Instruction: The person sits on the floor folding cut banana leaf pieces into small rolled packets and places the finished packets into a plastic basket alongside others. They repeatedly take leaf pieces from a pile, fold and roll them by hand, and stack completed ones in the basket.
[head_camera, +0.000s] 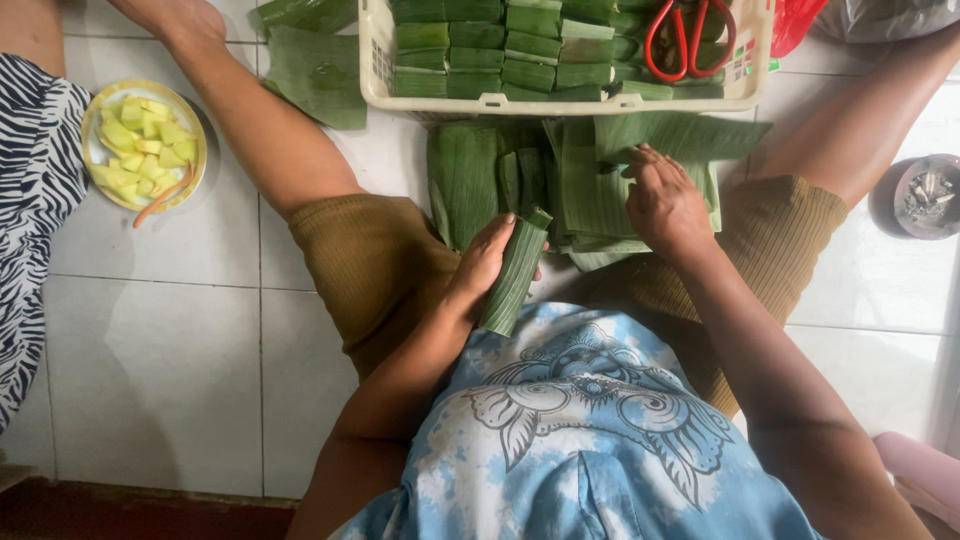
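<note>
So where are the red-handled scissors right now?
The red-handled scissors lie at top right in the white basket, on the stacked leaf-wrapped parcels.

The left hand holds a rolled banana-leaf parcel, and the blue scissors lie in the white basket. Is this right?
Not quite. The head view shows that the scissors have red handles, not blue. The rest holds: they lie in the white basket, and the left hand holds the rolled banana-leaf parcel.

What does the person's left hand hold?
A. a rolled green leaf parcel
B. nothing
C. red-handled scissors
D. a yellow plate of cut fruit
A: the left hand grips a rolled green leaf parcel, while the right hand rests on the flat leaves.
</note>
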